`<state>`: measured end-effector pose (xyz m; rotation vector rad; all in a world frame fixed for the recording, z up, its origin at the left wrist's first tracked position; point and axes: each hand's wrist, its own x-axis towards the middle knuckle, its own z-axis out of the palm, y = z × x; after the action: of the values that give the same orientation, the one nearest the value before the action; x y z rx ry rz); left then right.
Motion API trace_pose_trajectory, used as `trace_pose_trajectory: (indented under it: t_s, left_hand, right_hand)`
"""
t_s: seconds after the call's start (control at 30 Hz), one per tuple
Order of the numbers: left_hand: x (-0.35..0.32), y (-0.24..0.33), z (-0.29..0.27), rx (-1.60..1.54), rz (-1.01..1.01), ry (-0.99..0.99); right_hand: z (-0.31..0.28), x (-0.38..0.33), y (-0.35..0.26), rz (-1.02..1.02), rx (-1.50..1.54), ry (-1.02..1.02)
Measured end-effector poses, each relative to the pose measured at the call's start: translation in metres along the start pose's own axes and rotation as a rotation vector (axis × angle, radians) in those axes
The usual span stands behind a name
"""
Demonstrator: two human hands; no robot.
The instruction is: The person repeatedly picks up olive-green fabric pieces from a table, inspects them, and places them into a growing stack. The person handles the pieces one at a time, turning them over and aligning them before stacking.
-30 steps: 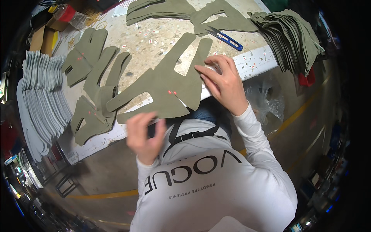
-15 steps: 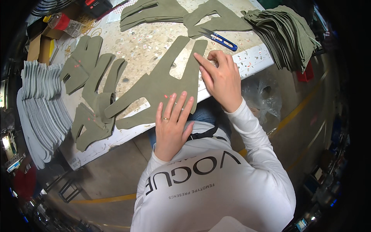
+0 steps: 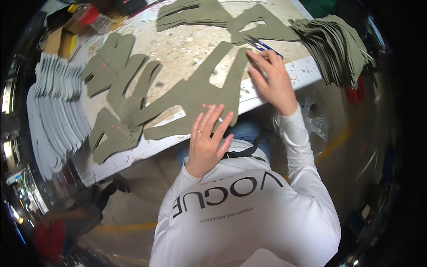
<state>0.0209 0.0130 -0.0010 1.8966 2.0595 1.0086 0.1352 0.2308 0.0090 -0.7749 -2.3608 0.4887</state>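
A large olive-green cut fabric piece [image 3: 200,95] lies flat on the speckled work table [image 3: 187,44], reaching its near edge. My left hand [image 3: 208,140] rests flat on the near edge of this piece with fingers spread, a ring on one finger. At the piece's right lobe my right hand [image 3: 272,81] lies with its fingers stretched along the fabric edge. The fingertips are close to a pair of blue-handled snips [image 3: 263,44]. Neither hand grips anything.
More olive cut pieces lie at the left [image 3: 111,71], front left [image 3: 116,133] and back [image 3: 195,13]. A thick olive stack [image 3: 338,44] overhangs the table's right end. Fanned grey pieces [image 3: 53,107] line the left. Cardboard boxes [image 3: 58,40] stand back left; a person [image 3: 58,231] crouches lower left.
My left hand came up from below the table edge and now lies flat on the olive piece. My right hand slid away from me along the piece toward the snips.
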Motion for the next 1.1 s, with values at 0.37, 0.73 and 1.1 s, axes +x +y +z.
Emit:
trace_pose_trajectory:
  t_s: [0.37, 0.73, 1.1]
  left_hand:
    - [0.01, -0.043, -0.116, 0.112, -0.175, 0.475]
    - [0.037, -0.251, -0.191, 0.671, -0.836, 0.377]
    - [0.022, -0.287, -0.186, 0.559, -0.698, 0.622]
  right_hand:
    - [0.003, 0.058, -0.055, -0.194, 0.348, -0.178]
    - [0.187, 0.2, -0.108, -0.266, 0.158, -0.255]
    - [0.219, 0.194, -0.111, -0.247, 0.044, -0.094]
